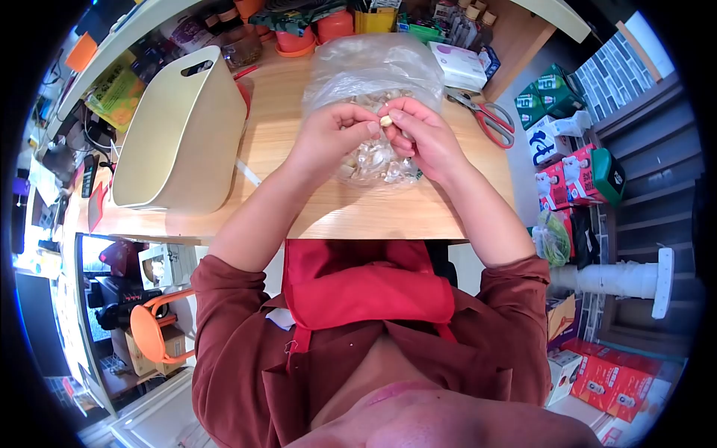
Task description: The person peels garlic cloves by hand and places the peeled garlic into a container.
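Note:
Between the thumb and forefinger of my right hand is a small pale garlic clove. Close against it on the left, my left hand is closed, thumb and forefinger pinched together. Whatever those left fingers hold is too small to make out. Both hands are above a clear plastic bag spread on the wooden table. Papery garlic skins and pale pieces lie in and on the bag, partly hidden by my hands.
A tall cream bin stands on the table at the left. Red-handled scissors lie at the right, near a white box. Red pots and bottles line the back under a shelf. Cartons are stacked on the right.

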`<state>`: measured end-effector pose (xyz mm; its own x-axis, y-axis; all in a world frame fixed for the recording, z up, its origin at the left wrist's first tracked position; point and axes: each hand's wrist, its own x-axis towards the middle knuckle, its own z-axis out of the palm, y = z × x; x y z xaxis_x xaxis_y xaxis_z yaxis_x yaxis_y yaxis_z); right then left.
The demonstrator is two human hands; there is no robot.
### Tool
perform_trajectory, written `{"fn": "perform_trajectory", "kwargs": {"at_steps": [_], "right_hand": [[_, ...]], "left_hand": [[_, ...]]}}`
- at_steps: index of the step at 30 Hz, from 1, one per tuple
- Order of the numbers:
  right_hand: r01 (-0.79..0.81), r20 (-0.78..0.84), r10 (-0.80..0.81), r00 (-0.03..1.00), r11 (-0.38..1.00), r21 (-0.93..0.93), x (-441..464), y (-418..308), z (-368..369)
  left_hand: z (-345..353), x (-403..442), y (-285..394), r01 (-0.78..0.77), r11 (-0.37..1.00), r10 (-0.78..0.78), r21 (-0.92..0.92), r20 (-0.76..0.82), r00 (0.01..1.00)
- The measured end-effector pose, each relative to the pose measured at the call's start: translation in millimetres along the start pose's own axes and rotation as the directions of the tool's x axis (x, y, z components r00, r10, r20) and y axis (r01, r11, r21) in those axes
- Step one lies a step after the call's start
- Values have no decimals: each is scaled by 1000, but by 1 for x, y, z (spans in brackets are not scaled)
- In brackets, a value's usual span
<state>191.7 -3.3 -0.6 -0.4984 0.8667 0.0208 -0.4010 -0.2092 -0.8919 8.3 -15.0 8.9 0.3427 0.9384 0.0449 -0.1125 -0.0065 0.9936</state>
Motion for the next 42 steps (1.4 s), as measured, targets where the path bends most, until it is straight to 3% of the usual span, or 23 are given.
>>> {"fn": "perform_trajectory", "kwargs": {"at_steps": [11, 20, 26, 29, 42], "right_hand": [[2, 40, -2, 999, 1000, 7, 2, 5, -2], [-30, 19, 29, 999, 998, 62, 4, 12, -1], [-24, 28, 20, 999, 993, 118, 3, 11, 2], [-20, 32, 16, 999, 991, 136, 3, 9, 2], [8, 3, -8, 1000, 995, 97, 3, 8, 0]], "left_hand": [[-2, 4, -5, 91, 996, -92, -26, -43, 995], [2, 5, -13, 41, 999, -38, 24, -124, 992], [5, 2, -10, -6, 997, -2, -71, -113, 994], [1, 4, -11, 23, 977, -35, -213, -51, 998], [2, 3, -8, 21, 994, -29, -109, -68, 997]]}}
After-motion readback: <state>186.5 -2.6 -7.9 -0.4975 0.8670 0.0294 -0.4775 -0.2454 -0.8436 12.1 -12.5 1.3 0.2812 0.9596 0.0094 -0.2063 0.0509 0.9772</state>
